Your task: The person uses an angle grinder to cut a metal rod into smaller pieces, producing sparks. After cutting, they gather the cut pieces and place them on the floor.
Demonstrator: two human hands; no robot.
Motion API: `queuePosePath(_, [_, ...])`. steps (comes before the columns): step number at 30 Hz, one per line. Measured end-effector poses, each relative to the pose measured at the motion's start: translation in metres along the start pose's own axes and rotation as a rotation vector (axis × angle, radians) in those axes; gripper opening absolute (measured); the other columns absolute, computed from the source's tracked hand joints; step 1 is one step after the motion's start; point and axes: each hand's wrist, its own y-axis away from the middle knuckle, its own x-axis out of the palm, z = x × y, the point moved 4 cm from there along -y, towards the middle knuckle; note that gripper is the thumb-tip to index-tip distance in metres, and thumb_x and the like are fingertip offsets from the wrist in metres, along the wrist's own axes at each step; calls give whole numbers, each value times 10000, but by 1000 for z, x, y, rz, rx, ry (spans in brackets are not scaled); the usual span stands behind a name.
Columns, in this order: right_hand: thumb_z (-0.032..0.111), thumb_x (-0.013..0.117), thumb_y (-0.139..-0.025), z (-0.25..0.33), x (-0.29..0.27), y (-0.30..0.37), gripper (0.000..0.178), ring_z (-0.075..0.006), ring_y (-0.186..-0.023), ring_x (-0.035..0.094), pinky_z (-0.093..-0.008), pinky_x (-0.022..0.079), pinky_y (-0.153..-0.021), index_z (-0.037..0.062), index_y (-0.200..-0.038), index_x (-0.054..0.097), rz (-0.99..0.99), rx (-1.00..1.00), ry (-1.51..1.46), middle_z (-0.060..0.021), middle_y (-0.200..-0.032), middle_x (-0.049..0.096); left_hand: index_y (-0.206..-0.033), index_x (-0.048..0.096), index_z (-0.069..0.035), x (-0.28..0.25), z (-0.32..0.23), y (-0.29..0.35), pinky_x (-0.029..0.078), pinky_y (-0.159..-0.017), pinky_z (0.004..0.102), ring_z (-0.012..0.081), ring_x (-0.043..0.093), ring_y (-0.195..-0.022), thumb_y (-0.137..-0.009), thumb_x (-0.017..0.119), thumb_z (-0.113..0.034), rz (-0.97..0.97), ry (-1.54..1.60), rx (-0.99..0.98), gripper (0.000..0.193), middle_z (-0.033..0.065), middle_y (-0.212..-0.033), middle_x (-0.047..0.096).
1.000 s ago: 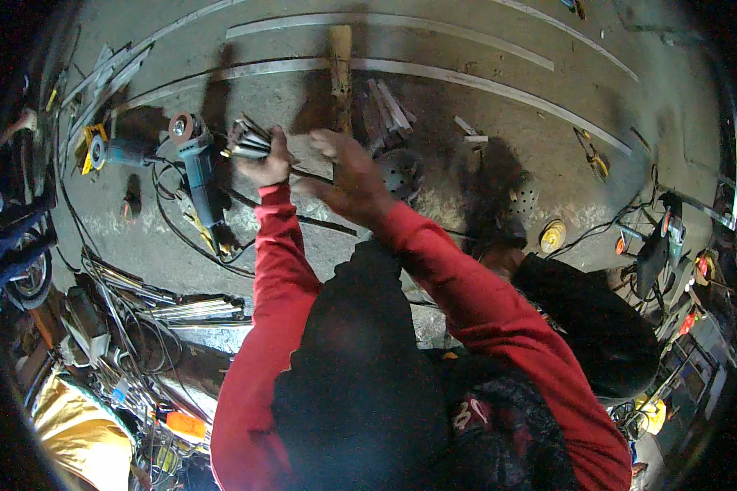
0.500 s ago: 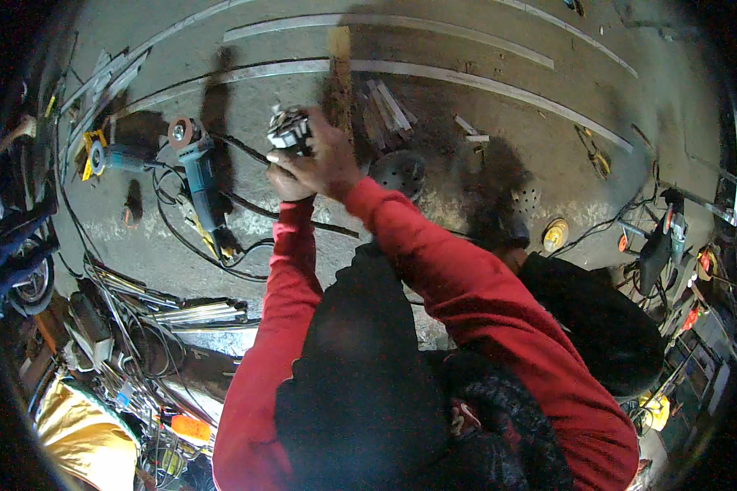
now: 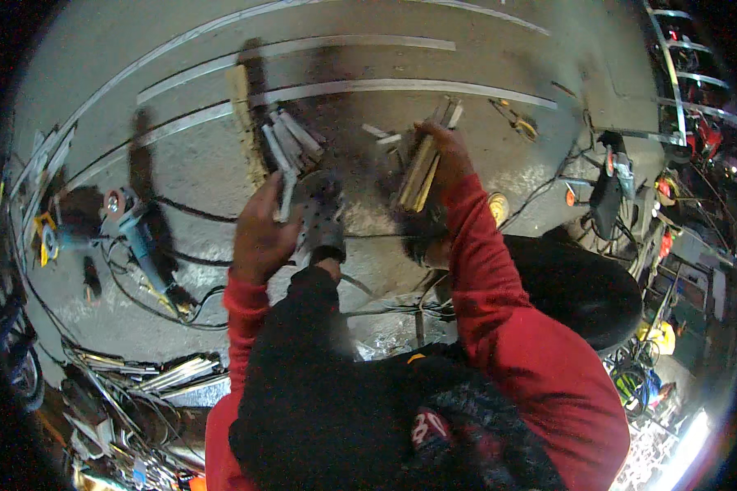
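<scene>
My right hand [image 3: 450,159] is wrapped round a bundle of short metal strips [image 3: 418,176], held slanted above the floor. My left hand [image 3: 260,233] is lower and to the left, with a short pale metal strip [image 3: 287,195] between its thumb and fingers. Just beyond that hand, several similar cut strips [image 3: 296,135] lie in a loose pile beside a wooden board [image 3: 246,123]. My foot in a dark perforated shoe [image 3: 323,204] is right next to the left hand.
Two angle grinders [image 3: 143,245] [image 3: 74,239] with trailing cables lie at the left. Long metal strips [image 3: 401,85] stretch across the floor ahead. Pliers [image 3: 516,123] and a round yellow disc [image 3: 497,209] are at the right. Metal rods [image 3: 180,372] lie at the lower left.
My hands, together on a bundle of short metal pieces before, have parted. The right has moved right with a bundle; the left is down by the pile with one strip. The view has shifted right.
</scene>
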Motion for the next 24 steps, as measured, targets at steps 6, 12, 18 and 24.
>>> queuePosePath(6, [285, 742, -686, 85, -101, -54, 409, -285, -736, 657, -377, 505, -627, -32, -914, 621, -444, -245, 1531, -164, -821, 666, -1228, 486, 43, -5, 37, 46, 490, -841, 412, 388, 611, -980, -805, 637, -157, 148, -79, -120, 492, 255, -1070, 611])
queuePosePath(12, [498, 726, -692, 57, -166, -67, 797, -352, -1008, 618, -403, 485, -829, -11, -1253, 481, -534, -433, 1586, -218, -1041, 647, -1216, 498, 24, 18, 32, 58, 503, -774, 407, 377, 627, -911, -795, 649, -183, 161, 55, -227, 493, 239, -1009, 625])
queuePosePath(18, [707, 469, -801, -35, -218, -88, 967, -429, -1341, 253, -528, 186, -1091, 46, -1455, 203, -863, -360, 1552, -240, -1461, 277, -1241, 479, 32, 32, 28, 49, 473, -856, 433, 384, 584, -1014, -816, 624, -231, 136, -92, -144, 521, 247, -1092, 598])
queuePosePath(24, [660, 562, -778, -4, -137, -64, 888, -387, -1211, 443, -483, 335, -1014, 19, -1366, 383, -947, -470, 1679, -211, -1356, 439, -1238, 476, 26, 31, 28, 49, 463, -883, 439, 392, 575, -1025, -820, 605, -248, 145, -89, -193, 517, 247, -1125, 585])
